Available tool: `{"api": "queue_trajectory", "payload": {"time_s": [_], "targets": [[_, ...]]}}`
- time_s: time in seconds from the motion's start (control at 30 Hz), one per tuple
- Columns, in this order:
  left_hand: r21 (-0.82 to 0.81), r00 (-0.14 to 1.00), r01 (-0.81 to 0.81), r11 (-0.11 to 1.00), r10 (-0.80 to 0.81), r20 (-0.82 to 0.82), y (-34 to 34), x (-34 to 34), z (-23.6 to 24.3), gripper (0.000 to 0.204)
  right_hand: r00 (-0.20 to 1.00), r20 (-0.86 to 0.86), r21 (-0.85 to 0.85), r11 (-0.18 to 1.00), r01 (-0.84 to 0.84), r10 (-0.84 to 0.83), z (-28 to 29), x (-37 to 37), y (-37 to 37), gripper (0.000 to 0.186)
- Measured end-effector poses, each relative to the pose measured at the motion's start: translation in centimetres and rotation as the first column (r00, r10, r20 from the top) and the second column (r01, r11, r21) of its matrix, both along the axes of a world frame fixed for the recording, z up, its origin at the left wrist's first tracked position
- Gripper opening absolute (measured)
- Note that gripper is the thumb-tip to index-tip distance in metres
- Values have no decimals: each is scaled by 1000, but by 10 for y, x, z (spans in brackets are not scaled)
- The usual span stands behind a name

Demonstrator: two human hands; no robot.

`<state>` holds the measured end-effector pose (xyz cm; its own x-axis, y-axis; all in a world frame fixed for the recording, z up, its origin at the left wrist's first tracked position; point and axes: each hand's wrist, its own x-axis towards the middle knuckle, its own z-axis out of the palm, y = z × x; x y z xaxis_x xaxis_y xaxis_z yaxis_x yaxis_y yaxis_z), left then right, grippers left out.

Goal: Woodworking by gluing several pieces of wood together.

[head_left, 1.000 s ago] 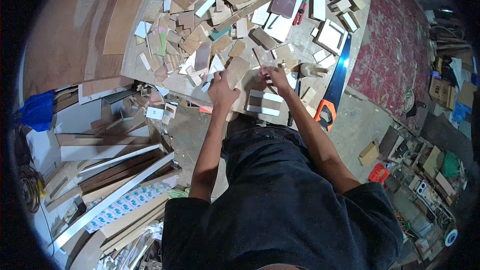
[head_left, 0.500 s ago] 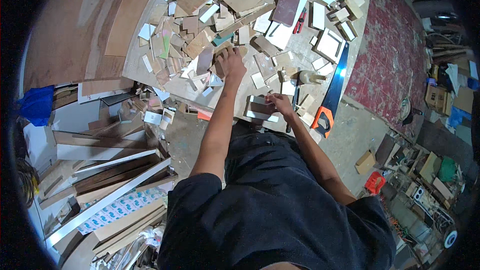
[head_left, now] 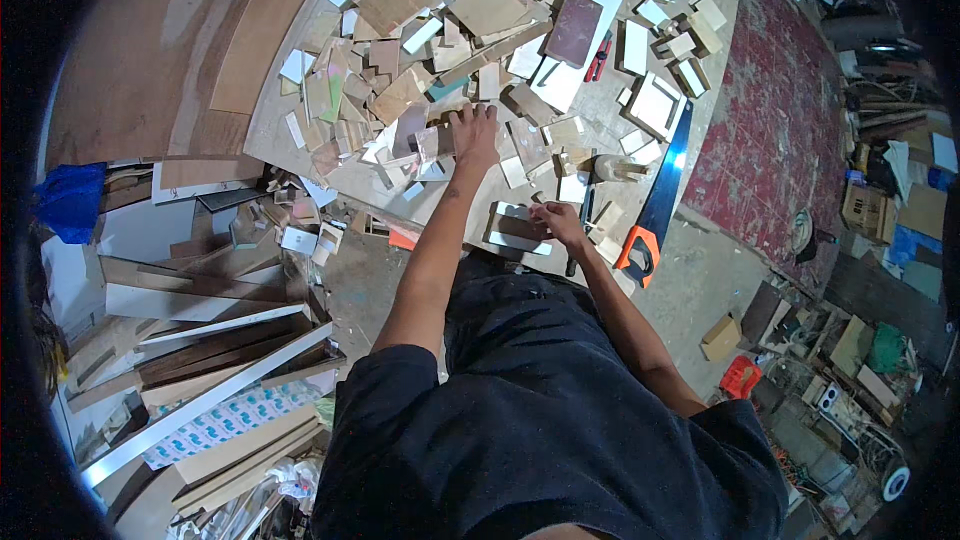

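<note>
My left hand (head_left: pixel 475 135) reaches into the loose pile of wood offcuts (head_left: pixel 405 90), palm down, with its fingers stretched out and a little apart over small pieces. Beside its fingertips lies a small brown wood block (head_left: pixel 434 143). Close to the table's front edge, my right hand (head_left: pixel 560 222) is closed, thumb and fingers pinched together. Whatever is between them is too small to make out. Those fingers are at the right end of a small wooden frame with white edges (head_left: pixel 520 228), which lies on the table (head_left: pixel 460 215).
A handsaw (head_left: pixel 655 210) with an orange and black handle lies at the right, past a pale bottle (head_left: pixel 620 169) and a dark rod-like tool (head_left: pixel 585 215). Farther back are red-handled pliers (head_left: pixel 600 58), a maroon rectangular block (head_left: pixel 574 28) and a white-edged rectangular frame (head_left: pixel 655 105).
My left hand has shifted slightly right across the offcuts, and its fingers are more stretched out. The right hand stays at the small white-edged frame. The whole view has shifted a little.
</note>
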<state>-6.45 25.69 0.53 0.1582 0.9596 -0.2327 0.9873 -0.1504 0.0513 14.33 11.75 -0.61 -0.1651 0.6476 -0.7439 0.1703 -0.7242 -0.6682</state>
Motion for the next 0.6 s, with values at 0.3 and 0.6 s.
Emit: {"api": "queue_trajectory", "payload": {"time_s": [0.3,0.6], "targets": [[-47,988,-30,998,37,151,-2,5,-13,62,995,16,-40,995,-93,94,5,2,-1,29],[151,739,-665,731,617,270,3,-72,-7,56,996,56,-25,997,-71,72,0,11,0,28]]}}
